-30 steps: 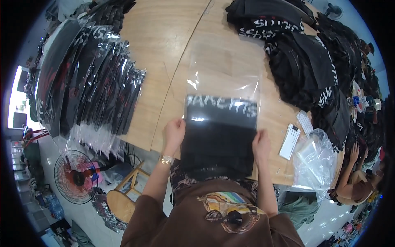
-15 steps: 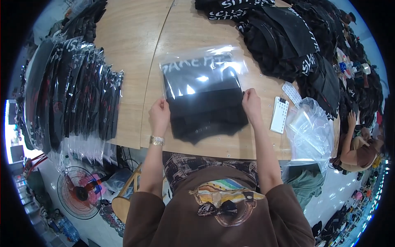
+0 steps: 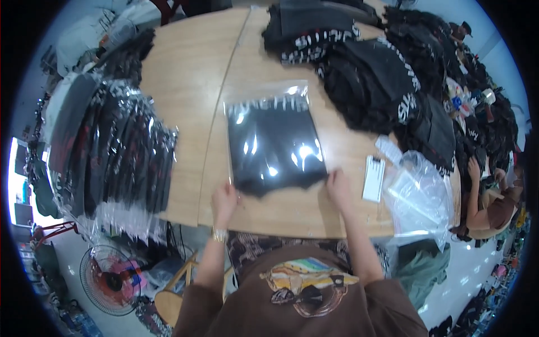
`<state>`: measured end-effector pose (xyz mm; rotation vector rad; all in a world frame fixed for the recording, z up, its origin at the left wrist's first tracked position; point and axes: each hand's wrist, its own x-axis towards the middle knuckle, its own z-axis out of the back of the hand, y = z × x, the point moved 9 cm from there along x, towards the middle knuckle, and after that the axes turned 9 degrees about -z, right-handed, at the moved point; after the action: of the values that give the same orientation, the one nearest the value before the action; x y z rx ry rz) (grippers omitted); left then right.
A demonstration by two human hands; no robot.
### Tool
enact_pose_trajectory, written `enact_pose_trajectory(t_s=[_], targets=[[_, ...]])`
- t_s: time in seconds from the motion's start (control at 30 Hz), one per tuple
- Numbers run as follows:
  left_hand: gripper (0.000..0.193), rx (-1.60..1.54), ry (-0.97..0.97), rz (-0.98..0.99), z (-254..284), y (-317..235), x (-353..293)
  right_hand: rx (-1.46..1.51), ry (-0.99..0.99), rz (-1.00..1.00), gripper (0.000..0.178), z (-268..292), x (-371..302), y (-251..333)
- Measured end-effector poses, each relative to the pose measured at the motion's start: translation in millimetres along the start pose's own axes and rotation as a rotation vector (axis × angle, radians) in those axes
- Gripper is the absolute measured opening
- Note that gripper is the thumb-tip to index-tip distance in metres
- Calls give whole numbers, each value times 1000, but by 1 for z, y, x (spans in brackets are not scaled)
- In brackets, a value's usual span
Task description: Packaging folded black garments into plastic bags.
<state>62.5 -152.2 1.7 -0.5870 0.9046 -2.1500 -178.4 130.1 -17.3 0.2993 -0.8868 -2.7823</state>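
Observation:
A folded black garment [image 3: 266, 132] with white lettering lies flat on the wooden table before me. A clear plastic bag [image 3: 283, 91] covers nearly all of it. The garment's uneven lower edge faces me, beside the bag's opening. At the near left corner, my left hand [image 3: 225, 201] is closed in a pinch on the bag's edge. My right hand [image 3: 339, 188] pinches the near right corner in the same way. The fingertips partly hide how much plastic each hand holds.
Bagged black garments [image 3: 120, 157] stand in a long row at the left. Heaps of black garments [image 3: 365, 84] cover the far right. A white card pad [image 3: 373, 178] and loose clear bags [image 3: 421, 196] lie at the right. A fan [image 3: 112, 279] stands below left; another person [image 3: 488, 205] works at right.
Both hands have drawn the bag toward me, and it now covers the garment's lower part, bare before. The whole scene has shifted slightly in view.

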Motion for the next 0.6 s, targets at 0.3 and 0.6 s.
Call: enact_pose_trajectory(t_s=[0.3,0.6], targets=[[21,-15,-11,129,-5,3,48,-4,22,-21,25,-3,53,42],[20,11,-18,129,-7,3,45,140,-63,-74,22,6,57,42]])
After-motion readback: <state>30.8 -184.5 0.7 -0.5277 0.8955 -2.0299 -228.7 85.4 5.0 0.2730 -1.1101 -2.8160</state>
